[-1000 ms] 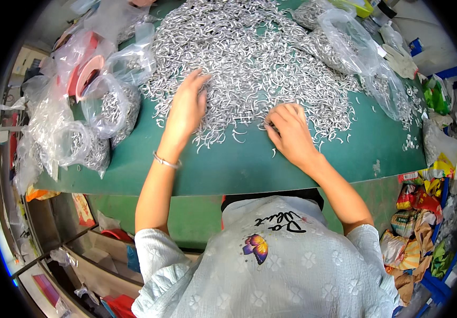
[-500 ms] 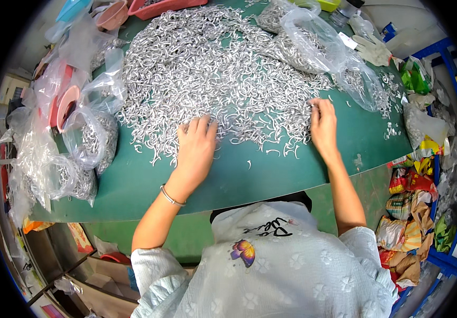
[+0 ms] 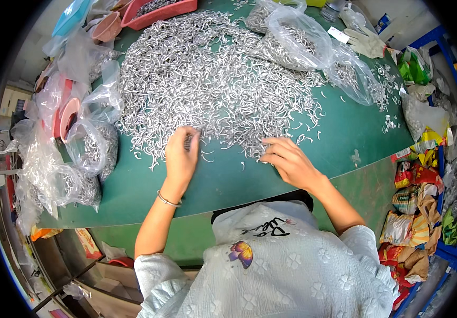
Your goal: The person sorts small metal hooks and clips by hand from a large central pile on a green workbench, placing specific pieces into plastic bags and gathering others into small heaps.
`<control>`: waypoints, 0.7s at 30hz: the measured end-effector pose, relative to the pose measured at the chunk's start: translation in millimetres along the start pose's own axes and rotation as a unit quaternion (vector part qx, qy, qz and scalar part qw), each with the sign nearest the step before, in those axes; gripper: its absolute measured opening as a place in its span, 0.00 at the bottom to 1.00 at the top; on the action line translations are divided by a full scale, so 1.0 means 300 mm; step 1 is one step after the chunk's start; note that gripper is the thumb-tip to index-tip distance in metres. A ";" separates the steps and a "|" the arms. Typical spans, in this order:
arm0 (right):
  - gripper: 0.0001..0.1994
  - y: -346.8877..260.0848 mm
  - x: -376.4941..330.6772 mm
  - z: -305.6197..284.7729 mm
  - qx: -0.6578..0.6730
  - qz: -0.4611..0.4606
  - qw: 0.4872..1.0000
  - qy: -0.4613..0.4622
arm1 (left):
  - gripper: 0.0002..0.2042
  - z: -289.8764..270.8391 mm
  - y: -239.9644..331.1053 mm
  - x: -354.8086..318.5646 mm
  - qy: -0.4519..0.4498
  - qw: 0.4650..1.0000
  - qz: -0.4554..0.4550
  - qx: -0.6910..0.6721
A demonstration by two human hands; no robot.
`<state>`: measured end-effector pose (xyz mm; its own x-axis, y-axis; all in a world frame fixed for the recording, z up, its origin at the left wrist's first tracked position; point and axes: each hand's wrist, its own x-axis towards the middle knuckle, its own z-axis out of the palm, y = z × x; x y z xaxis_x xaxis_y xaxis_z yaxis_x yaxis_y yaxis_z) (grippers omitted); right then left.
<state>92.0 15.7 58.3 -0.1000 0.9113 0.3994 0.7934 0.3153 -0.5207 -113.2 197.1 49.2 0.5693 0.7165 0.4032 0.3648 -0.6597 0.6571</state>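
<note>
The left hand [image 3: 181, 156] is at the pile's front edge, thumb and fingers curled toward each other; whether it pinches any pieces I cannot tell. The right hand [image 3: 293, 164] is at the same edge farther right, fingers loosely spread and pointing left, the tips just beside the pieces.

Half a second ago the right hand was out at the pile's right side; now it is farther left and nearer the person. The left hand, then with its back up over the front pieces, has shifted a little left and turned. The pile's front right part has drawn inward, leaving a few loose pieces on the green table [image 3: 223, 185].

A clear bag [image 3: 297, 42] of metal lies against the pile's right rear, with a pale glove [image 3: 365, 43] beyond. Filled bags [image 3: 101, 148] crowd the left side, and a red tray [image 3: 159, 17] sits behind.

The pile [image 3: 202, 79] spreads across the table's middle: small, curved, silvery pieces, tangled thickly, thinning toward the right.
</note>
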 end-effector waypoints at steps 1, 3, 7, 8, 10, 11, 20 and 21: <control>0.13 0.000 -0.016 -0.015 0.009 0.001 1.000 -0.010 | 0.05 0.002 -0.003 0.015 0.029 1.000 -0.007 -0.007; 0.12 0.008 -0.049 -0.037 0.033 0.000 0.999 -0.033 | 0.05 -0.007 0.000 0.033 0.029 0.996 -0.076 -0.023; 0.10 0.064 -0.098 -0.110 -0.047 0.055 0.997 0.005 | 0.10 0.007 0.007 0.031 0.042 0.981 -0.123 -0.144; 0.09 0.077 -0.100 -0.135 -0.065 0.069 0.995 0.015 | 0.11 0.012 0.016 0.030 0.023 0.974 -0.135 -0.178; 0.07 0.083 -0.105 -0.149 -0.001 0.158 0.983 0.088 | 0.14 0.020 0.035 0.022 -0.015 0.957 -0.160 -0.243; 0.07 0.081 -0.110 -0.148 0.082 0.231 0.958 0.150 | 0.15 0.031 0.043 0.014 -0.028 0.931 -0.180 -0.317; 0.14 0.025 -0.027 -0.103 0.112 0.352 0.925 0.089 | 0.12 0.148 0.210 -0.037 -0.181 0.877 -0.246 -0.370; 0.14 0.033 -0.015 -0.093 0.022 0.300 0.952 0.057 | 0.12 0.159 0.214 -0.034 -0.190 0.881 -0.243 -0.358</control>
<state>117.0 7.2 72.4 0.4315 0.8967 0.0989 0.6609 -0.2396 -0.7112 -60.6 136.7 56.8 0.7287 0.6579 -0.1902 0.1529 0.1144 0.9816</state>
